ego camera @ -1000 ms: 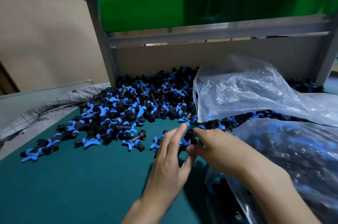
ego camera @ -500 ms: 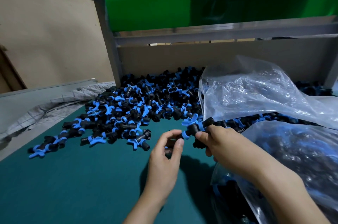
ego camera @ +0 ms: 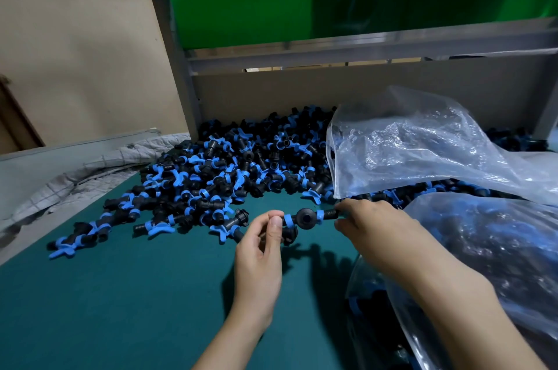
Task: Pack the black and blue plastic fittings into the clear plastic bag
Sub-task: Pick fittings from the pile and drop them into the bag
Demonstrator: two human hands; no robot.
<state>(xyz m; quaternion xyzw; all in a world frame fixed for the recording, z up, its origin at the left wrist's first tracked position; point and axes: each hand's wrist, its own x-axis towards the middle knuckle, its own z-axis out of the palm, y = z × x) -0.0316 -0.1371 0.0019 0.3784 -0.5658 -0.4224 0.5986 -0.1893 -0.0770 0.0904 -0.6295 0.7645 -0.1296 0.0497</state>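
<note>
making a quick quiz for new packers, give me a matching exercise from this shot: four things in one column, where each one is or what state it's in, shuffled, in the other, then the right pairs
Things:
1. held fitting
2. loose pile of fittings
3. crumpled clear bag
4. grey checked cloth

Places or states:
A. lies on top of the pile, at the far right
B. bunched up past the left edge of the green mat
C. pinched at either end between the left hand and the right hand
D. spread over the far part of the mat, below the shelf frame

Pairs: 1-C, 2-D, 3-A, 4-B
</note>
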